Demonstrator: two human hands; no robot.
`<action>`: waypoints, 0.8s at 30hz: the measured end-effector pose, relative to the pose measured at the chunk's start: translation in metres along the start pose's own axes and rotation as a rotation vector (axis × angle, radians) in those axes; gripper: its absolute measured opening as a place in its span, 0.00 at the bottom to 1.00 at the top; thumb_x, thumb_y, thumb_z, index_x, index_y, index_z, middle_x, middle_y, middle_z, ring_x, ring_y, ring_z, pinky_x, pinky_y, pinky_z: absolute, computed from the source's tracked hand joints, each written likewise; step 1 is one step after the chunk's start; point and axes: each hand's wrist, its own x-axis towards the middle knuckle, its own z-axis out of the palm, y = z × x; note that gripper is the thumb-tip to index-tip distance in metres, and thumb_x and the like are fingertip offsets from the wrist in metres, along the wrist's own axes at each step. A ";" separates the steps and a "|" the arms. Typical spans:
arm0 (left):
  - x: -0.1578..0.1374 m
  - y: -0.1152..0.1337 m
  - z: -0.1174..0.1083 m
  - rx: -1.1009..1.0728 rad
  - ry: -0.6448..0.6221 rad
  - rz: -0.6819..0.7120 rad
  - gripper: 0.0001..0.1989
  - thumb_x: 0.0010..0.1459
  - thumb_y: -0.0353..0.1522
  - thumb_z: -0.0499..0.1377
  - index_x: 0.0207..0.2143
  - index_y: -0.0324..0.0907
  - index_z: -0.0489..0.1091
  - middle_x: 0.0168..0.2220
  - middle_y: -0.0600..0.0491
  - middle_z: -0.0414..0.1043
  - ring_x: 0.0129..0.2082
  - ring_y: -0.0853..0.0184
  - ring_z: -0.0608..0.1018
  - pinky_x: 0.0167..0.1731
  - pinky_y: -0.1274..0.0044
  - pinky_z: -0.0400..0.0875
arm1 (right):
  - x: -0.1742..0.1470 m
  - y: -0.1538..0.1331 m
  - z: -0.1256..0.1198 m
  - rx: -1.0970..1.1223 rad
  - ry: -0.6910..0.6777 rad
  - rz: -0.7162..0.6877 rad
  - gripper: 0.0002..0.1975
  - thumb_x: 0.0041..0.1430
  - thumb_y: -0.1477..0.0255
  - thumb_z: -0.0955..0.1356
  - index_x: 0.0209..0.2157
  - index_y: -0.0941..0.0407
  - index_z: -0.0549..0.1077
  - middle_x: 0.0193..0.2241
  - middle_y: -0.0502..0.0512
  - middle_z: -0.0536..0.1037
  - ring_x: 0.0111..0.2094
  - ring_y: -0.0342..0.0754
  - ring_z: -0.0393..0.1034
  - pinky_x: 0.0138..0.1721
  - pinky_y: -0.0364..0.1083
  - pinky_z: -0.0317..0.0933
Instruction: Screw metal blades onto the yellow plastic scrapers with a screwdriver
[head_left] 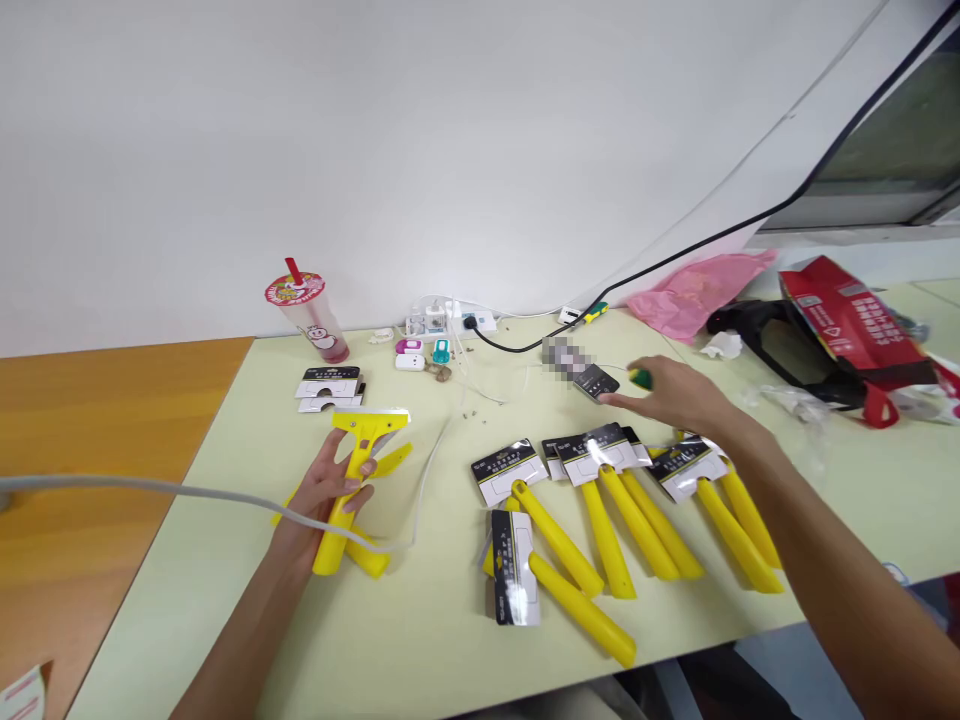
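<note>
My left hand (321,488) is closed around the handle of a yellow scraper (370,428), holding it head up above the table with a thin blade along its top edge. Under that hand lie more yellow pieces (367,557), partly covered. A screwdriver (640,379) with a green and yellow handle is gripped in my right hand (670,392), its thin shaft pointing left near a phone (596,382). In front of me several yellow scraper handles (577,600) lie with black and white header cards (516,570); some scraper ends are hidden under the cards.
Behind the left hand are loose cards (328,383) and a drink cup with a straw (322,322). A power strip (478,322) sits by the wall. A pale cable (225,502) crosses before my left forearm. A red bag (855,320) and pink plastic (697,290) lie right.
</note>
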 end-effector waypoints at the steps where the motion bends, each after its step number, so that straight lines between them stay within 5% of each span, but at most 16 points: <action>1: 0.000 0.000 -0.001 -0.004 -0.001 0.001 0.36 0.45 0.17 0.70 0.55 0.51 0.73 0.53 0.46 0.74 0.35 0.71 0.74 0.21 0.86 0.66 | 0.023 -0.007 0.005 -0.023 -0.047 -0.026 0.44 0.54 0.32 0.70 0.53 0.56 0.76 0.57 0.72 0.81 0.55 0.70 0.77 0.53 0.59 0.69; 6: 0.001 0.000 -0.005 -0.030 -0.012 0.020 0.37 0.46 0.17 0.71 0.57 0.50 0.71 0.51 0.47 0.74 0.36 0.71 0.76 0.22 0.87 0.67 | 0.089 -0.021 0.026 -0.077 -0.194 -0.051 0.42 0.45 0.34 0.76 0.48 0.56 0.78 0.48 0.72 0.84 0.47 0.69 0.79 0.44 0.57 0.69; 15: 0.004 -0.003 -0.011 -0.026 -0.058 0.042 0.43 0.46 0.17 0.69 0.63 0.51 0.68 0.59 0.43 0.73 0.39 0.70 0.78 0.23 0.87 0.66 | 0.102 -0.003 0.023 -0.073 -0.203 -0.048 0.39 0.45 0.38 0.77 0.44 0.58 0.81 0.46 0.73 0.85 0.45 0.67 0.79 0.42 0.54 0.64; 20: 0.003 -0.006 -0.011 -0.044 -0.073 0.050 0.46 0.48 0.17 0.70 0.67 0.52 0.66 0.59 0.43 0.75 0.39 0.70 0.78 0.24 0.87 0.67 | 0.105 0.005 -0.003 0.029 -0.186 -0.092 0.26 0.56 0.45 0.73 0.34 0.56 0.80 0.37 0.65 0.86 0.36 0.54 0.76 0.39 0.50 0.61; 24: 0.002 -0.003 -0.012 -0.057 -0.076 0.065 0.49 0.48 0.16 0.69 0.70 0.52 0.64 0.62 0.41 0.73 0.40 0.70 0.78 0.24 0.87 0.67 | 0.104 0.026 -0.037 0.109 -0.140 -0.063 0.27 0.59 0.44 0.70 0.23 0.55 0.76 0.22 0.56 0.78 0.23 0.46 0.66 0.32 0.50 0.56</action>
